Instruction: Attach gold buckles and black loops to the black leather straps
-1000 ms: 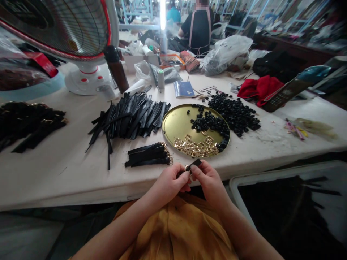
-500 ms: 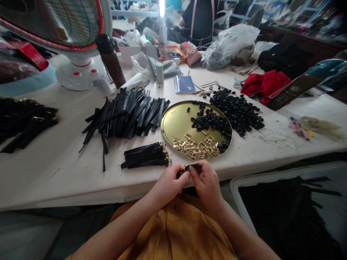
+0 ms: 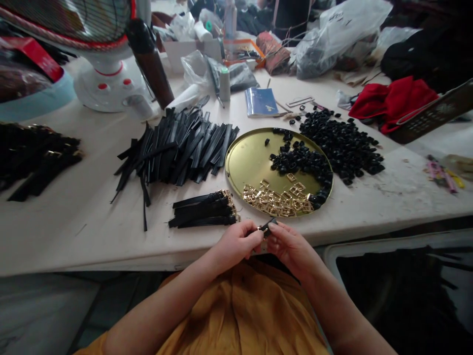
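My left hand and my right hand meet at the table's front edge, both pinched on a short black strap with a gold buckle. Just beyond them lies a round gold tray holding gold buckles and small black loops. To the left of my hands rests a small stack of finished straps with buckles. Behind that stack spreads a pile of plain black strips.
More black loops are heaped right of the tray. A dark pile of straps sits far left, and a white fan stands at the back left. A blue booklet, red cloth and plastic bags crowd the back. A bin sits below right.
My view has tipped down and nearer the table. Both hands stay together on the strap, which now lies lower between my fingers.
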`<state>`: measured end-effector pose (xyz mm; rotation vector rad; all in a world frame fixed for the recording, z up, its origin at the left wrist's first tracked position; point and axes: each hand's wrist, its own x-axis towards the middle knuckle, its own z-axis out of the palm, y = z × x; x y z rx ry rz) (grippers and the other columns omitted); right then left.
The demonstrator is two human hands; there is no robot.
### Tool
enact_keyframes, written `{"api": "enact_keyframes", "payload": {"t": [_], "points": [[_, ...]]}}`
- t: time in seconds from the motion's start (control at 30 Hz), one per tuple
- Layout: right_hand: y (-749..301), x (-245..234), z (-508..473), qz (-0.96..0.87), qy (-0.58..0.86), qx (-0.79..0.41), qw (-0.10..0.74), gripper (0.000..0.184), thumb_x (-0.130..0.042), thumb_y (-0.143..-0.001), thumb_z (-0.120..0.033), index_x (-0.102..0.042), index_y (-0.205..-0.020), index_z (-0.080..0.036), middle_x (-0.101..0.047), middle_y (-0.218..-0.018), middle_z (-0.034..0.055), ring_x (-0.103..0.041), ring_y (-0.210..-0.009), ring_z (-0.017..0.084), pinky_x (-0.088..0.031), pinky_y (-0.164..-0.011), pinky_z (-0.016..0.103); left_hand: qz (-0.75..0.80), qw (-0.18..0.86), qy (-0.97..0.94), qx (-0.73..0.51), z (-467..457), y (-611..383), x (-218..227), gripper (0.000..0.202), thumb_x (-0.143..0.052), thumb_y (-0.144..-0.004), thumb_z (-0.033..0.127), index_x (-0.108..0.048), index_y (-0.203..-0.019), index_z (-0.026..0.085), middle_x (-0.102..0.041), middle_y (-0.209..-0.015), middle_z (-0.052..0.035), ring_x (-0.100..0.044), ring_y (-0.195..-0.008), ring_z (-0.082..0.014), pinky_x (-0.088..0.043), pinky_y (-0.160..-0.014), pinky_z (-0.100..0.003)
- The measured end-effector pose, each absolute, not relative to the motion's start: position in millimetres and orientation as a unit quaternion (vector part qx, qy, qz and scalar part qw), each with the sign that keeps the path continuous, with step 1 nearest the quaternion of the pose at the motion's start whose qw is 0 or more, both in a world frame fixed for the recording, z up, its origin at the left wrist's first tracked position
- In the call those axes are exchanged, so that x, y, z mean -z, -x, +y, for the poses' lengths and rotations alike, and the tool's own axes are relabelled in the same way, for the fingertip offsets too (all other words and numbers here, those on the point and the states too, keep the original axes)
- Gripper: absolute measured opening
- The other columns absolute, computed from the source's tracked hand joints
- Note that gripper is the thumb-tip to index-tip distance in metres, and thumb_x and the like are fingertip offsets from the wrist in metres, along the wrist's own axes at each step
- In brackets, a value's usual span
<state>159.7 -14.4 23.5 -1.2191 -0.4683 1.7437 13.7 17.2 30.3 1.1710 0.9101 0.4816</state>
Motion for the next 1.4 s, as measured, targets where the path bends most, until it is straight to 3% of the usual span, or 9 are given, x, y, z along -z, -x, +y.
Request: {"api": "enact_keyframes", "payload": {"t": [0.37, 0.6, 0.7, 0.83, 0.9, 1.07, 1.23, 1.3, 1.4], "points": [[-155.8, -26.0, -11.2, -0.161, 0.491, -0.720, 0.463, 0.026, -0.071, -0.064, -0.033, -0.051, -0.060, -0.016, -0.043, -0.051, -0.0065, -0.034, -0.045, 0.005, -0.029, -0.044, 0.018, 0.411, 0.732, -0.502, -0.207, 21.7, -10.5, -31.6, 0.012, -0.048, -0.069, 0.028, -0.046, -0.066, 0.016, -0.048, -0.057, 0.0047, -0.039, -0.043, -0.0051, -0.032, -0.041, -0.017], [-157.3, -24.6, -18.5, -0.249, 0.523, -0.674, 0.458, 0.027, -0.065, -0.069, -0.040, -0.052, -0.063, -0.017, -0.043, -0.051, -0.0060, -0.035, -0.047, 0.006, -0.030, -0.047, 0.020, 0.408, 0.735, -0.501, -0.207, 15.7, -9.4, -33.4, 0.010, -0.047, -0.070, 0.026, -0.048, -0.069, 0.016, -0.051, -0.059, 0.0035, -0.041, -0.043, -0.0055, -0.034, -0.042, -0.017], [-156.7, -28.6, -23.8, -0.355, 0.570, -0.601, 0.434, 0.024, -0.063, -0.070, -0.040, -0.053, -0.066, -0.019, -0.046, -0.054, -0.0048, -0.038, -0.050, 0.008, -0.031, -0.050, 0.022, 0.411, 0.725, -0.513, -0.206, 10.0, -10.4, -34.4, 0.011, -0.046, -0.072, 0.027, -0.046, -0.069, 0.016, -0.051, -0.059, 0.0035, -0.041, -0.043, -0.0057, -0.035, -0.042, -0.018], [-151.8, -38.1, -32.3, -0.506, 0.655, -0.360, 0.431, 0.017, -0.062, -0.071, -0.034, -0.053, -0.067, -0.021, -0.053, -0.063, -0.0017, -0.044, -0.058, 0.013, -0.034, -0.056, 0.026, 0.421, 0.653, -0.587, -0.227, 0.5, -8.2, -41.0, 0.019, -0.045, -0.079, 0.032, -0.045, -0.068, 0.017, -0.047, -0.056, 0.0044, -0.044, -0.047, -0.0075, -0.035, -0.046, -0.019], [-150.4, -42.4, -35.8, -0.537, 0.656, -0.310, 0.430, 0.015, -0.060, -0.073, -0.032, -0.052, -0.067, -0.021, -0.052, -0.062, -0.0019, -0.044, -0.058, 0.013, -0.034, -0.057, 0.026, 0.418, 0.631, -0.609, -0.237, -2.2, -5.4, -44.4, 0.025, -0.046, -0.080, 0.039, -0.045, -0.068, 0.017, -0.045, -0.054, 0.0050, -0.043, -0.048, -0.0077, -0.033, -0.046, -0.018], [-152.4, -50.4, -42.9, -0.514, 0.571, -0.471, 0.434, 0.019, -0.052, -0.080, -0.038, -0.051, -0.073, -0.020, -0.051, -0.065, -0.0025, -0.045, -0.060, 0.011, -0.036, -0.055, 0.023, 0.413, 0.663, -0.577, -0.241, -0.6, -4.4, -42.7, 0.032, -0.054, -0.075, 0.046, -0.044, -0.069, 0.016, -0.044, -0.052, 0.0063, -0.041, -0.043, -0.0063, -0.031, -0.040, -0.017], [-173.4, -54.0, -35.6, -0.564, 0.540, -0.498, 0.376, 0.032, -0.043, -0.084, -0.046, -0.055, -0.073, -0.018, -0.052, -0.064, -0.0011, -0.046, -0.060, 0.011, -0.037, -0.056, 0.023, 0.382, 0.676, -0.575, -0.257, 3.2, -11.9, -36.3, 0.039, -0.056, -0.075, 0.033, -0.046, -0.110, 0.019, -0.054, -0.069, 0.0044, -0.050, -0.050, -0.0077, -0.041, -0.048, -0.019], [-194.9, -53.0, -18.4, -0.586, 0.559, -0.466, 0.356, 0.036, -0.042, -0.083, -0.049, -0.056, -0.073, -0.017, -0.052, -0.062, -0.0006, -0.047, -0.059, 0.012, -0.038, -0.056, 0.023, 0.388, 0.658, -0.601, -0.237, 7.2, -13.7, -33.1, 0.028, -0.051, -0.078, 0.035, -0.054, -0.101, 0.018, -0.053, -0.066, 0.0037, -0.046, -0.048, -0.0064, -0.037, -0.046, -0.017], [-234.7, -47.6, 23.9, -0.593, 0.660, -0.294, 0.356, 0.029, -0.048, -0.080, -0.044, -0.057, -0.079, -0.017, -0.056, -0.067, 0.0011, -0.050, -0.063, 0.014, -0.039, -0.059, 0.025, 0.434, 0.642, -0.586, -0.239, 16.5, -16.4, -26.6, 0.027, -0.047, -0.080, 0.041, -0.055, -0.083, 0.016, -0.051, -0.059, 0.0038, -0.040, -0.043, -0.0053, -0.031, -0.041, -0.016]]}}
